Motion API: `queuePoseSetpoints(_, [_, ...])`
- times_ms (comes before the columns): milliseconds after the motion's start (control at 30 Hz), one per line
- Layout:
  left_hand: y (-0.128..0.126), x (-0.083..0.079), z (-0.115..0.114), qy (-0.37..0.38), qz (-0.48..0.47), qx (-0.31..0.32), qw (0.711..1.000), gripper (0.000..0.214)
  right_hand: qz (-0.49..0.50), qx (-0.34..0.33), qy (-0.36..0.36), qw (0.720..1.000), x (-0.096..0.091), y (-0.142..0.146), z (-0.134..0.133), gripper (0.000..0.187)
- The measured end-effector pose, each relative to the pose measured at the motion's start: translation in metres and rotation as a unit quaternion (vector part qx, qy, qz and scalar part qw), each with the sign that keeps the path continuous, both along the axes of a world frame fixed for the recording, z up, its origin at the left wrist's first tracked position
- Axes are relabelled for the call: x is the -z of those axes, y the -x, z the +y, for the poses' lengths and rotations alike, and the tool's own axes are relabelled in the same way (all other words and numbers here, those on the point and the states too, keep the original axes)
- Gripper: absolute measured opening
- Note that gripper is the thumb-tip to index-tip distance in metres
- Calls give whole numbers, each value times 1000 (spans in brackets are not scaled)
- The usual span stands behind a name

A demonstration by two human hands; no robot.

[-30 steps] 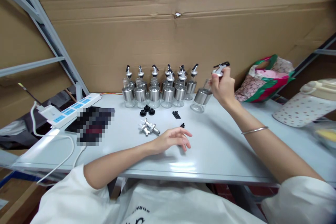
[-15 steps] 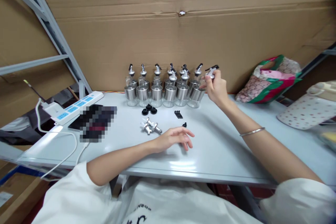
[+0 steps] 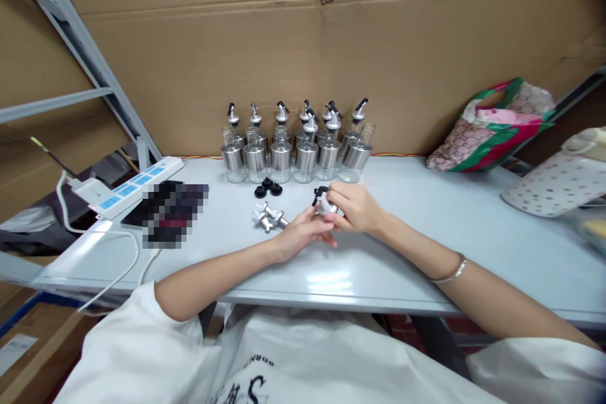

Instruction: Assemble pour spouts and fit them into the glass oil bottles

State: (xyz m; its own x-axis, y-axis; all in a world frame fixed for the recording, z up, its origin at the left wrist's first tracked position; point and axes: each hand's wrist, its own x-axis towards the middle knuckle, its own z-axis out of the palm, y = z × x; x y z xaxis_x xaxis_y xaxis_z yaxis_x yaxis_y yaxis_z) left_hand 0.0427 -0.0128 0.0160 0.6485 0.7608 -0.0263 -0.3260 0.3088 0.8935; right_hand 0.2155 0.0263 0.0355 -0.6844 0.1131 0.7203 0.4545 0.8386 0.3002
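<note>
Both hands meet over the middle of the table around a silver bottle pourer [image 3: 326,205] with a black lever. My right hand [image 3: 357,207] grips it from the right, fingers bent over its top. My left hand [image 3: 299,235] is closed about its lower left side, the outer fingers loosely curled; the exact contact is partly hidden. Left of the hands lie several loose silver pourer parts [image 3: 269,219]. Behind those sit three black rubber stoppers [image 3: 267,188]. Glass bottles with steel sleeves [image 3: 281,156] stand in rows at the back, some topped with pourers, others bare-necked.
A white power strip [image 3: 139,186] and a dark, pixelated device [image 3: 175,214] lie at left, with a white cable [image 3: 135,246] trailing over the table edge. On the right are a patterned bag [image 3: 492,129] and a dotted white container [image 3: 553,183]. Cardboard [image 3: 303,50] backs the table.
My right hand has brought the pourer from beside the rightmost bottle down and left to my left hand. The left hand has gone from spread fingers to closing about it.
</note>
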Motion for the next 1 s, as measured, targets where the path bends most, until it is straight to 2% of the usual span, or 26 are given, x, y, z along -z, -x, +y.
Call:
queuePoseSetpoints(67, [0, 1, 1, -19, 13, 23, 999, 44, -3, 3, 22, 1000, 0, 0, 0, 45])
queuePoseSetpoints(200, [1, 4, 2, -2, 26, 3, 1000, 46, 5, 5, 37, 999, -1, -6, 1, 40])
queuePoseSetpoints(433, [0, 1, 1, -21, 6, 3, 1000, 35, -8, -14, 24, 1000, 2, -2, -6, 35])
queuePoseSetpoints(600, [0, -1, -1, -28, 33, -10, 999, 26, -2, 12, 18, 1000, -2, -5, -4, 35])
queuePoseSetpoints(767, [2, -3, -2, -72, 89, 9, 993, 16, 8, 32, 57, 998, -3, -8, -2, 49])
queuePoseSetpoints(867, [3, -3, -1, -83, 97, 10, 992, 22, 2, 19, 62, 998, -3, -5, -5, 44])
queuePoseSetpoints(1000, [5, -2, 0, -85, 87, 32, 992, 32, 17, -2, 23, 1000, -5, 0, -9, 39])
